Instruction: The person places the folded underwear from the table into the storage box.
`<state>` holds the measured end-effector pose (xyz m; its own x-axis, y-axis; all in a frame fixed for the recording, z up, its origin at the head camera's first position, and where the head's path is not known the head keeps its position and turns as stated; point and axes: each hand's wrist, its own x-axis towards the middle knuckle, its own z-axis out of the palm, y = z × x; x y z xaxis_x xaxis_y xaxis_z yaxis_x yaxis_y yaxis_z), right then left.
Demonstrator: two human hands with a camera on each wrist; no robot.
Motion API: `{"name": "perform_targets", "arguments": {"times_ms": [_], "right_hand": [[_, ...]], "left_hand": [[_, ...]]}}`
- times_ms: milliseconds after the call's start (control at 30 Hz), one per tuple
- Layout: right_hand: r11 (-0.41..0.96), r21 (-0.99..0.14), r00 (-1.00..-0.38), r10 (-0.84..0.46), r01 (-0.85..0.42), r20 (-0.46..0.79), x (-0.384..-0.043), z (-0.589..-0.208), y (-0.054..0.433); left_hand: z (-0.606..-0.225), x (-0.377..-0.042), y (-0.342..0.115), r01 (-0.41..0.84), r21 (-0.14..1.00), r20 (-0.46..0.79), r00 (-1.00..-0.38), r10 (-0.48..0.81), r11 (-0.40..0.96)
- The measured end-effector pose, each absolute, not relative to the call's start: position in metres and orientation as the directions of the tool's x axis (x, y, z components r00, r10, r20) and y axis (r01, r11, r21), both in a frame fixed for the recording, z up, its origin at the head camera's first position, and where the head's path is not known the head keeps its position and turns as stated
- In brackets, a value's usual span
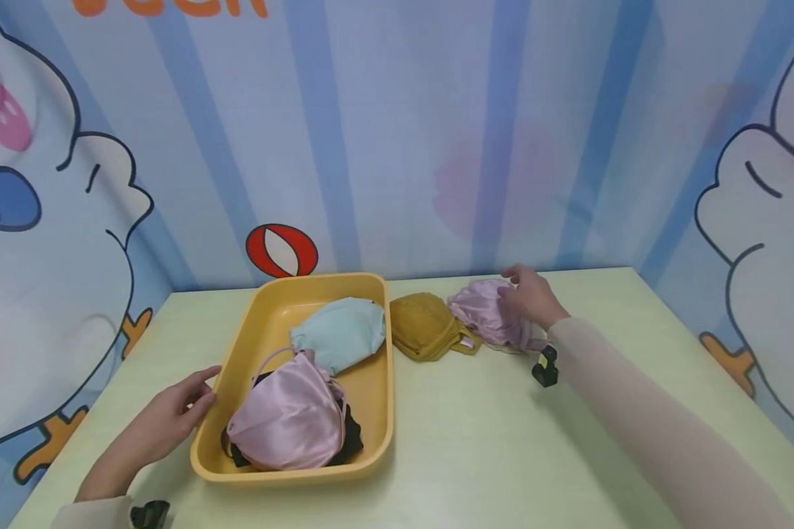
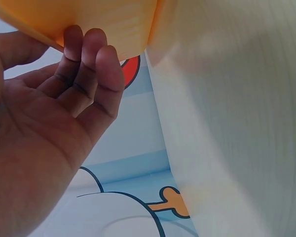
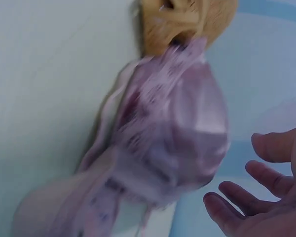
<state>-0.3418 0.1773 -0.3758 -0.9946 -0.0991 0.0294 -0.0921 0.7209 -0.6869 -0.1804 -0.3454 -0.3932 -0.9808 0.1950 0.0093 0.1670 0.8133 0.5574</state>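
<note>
My right hand (image 1: 531, 297) hovers beside a lilac satin bra (image 1: 487, 312) on the table, fingers spread and relaxed. In the right wrist view, a gap shows between the fingers and the lilac bra (image 3: 187, 128), which is a little blurred. A mustard bra (image 1: 423, 325) lies just left of it, against the yellow tray (image 1: 392, 411). My left hand (image 1: 167, 420) is at the tray's left side, its loosely bent fingertips touching the wall, as the left wrist view also shows. Inside the tray, a pink satin bra (image 1: 290, 419) covers part of a black garment (image 1: 353, 441).
A mint-coloured bra (image 1: 344, 330) lies in the back half of the tray. The pale table (image 1: 476, 448) backs onto a striped blue wall (image 1: 410, 147) with cartoon figures, and side walls rise on the left and right.
</note>
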Motion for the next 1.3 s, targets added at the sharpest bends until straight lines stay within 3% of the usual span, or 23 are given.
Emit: {"name": "perform_targets", "arguments": {"times_ms": [567, 767, 1300], "right_hand": [[0.737, -0.674, -0.988, -0.135, -0.051, -0.072, -0.352, -0.412, 0.213], [0.692, -0.719, -0.984, -0.167, -0.069, -0.067, -0.353, -0.418, 0.214], [0.647, -0.760, -0.995, -0.095, -0.066, 0.006, -0.351, -0.421, 0.210]], "left_hand": [[-0.395, -0.179, -0.346, 0.179, 0.558, 0.029, -0.980, 0.196, 0.811], [-0.394, -0.179, -0.347, 0.183, 0.552, 0.034, -0.980, 0.197, 0.813], [-0.393, -0.180, -0.345, 0.171, 0.551, 0.021, -0.981, 0.192, 0.817]]}}
